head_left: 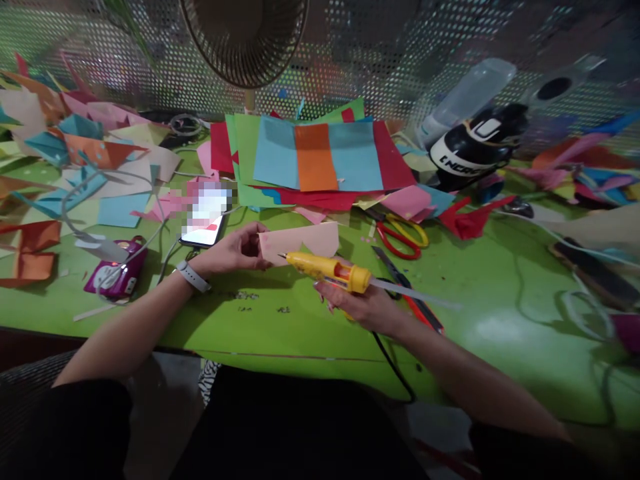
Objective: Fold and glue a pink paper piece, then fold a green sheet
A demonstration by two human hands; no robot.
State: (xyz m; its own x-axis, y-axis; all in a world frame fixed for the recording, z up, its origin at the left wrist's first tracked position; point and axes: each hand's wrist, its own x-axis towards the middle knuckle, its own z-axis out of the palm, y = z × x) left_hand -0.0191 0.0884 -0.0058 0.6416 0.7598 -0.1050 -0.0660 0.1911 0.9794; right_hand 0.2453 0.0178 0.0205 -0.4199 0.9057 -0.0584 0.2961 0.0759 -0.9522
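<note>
My left hand [245, 248] pinches the left end of a folded pale pink paper piece [305, 239], held a little above the green table [295, 337]. In my right hand [357, 307] is a yellow hot glue gun [327, 268], its nozzle pointing left across the lower edge of the paper. A clear glue stick [415, 292] sticks out of the gun's back end. Whether the nozzle touches the paper I cannot tell. Small dark bits [245, 295] lie on the table below the hands.
Behind the hands lies a stack of coloured paper sheets [315, 153]. Red and yellow scissors [400, 237] and a utility knife [410, 290] lie to the right. A lit phone [205, 217] and a purple power block [117, 270] with cables are leftward. A black bottle [470, 150] stands tilted behind.
</note>
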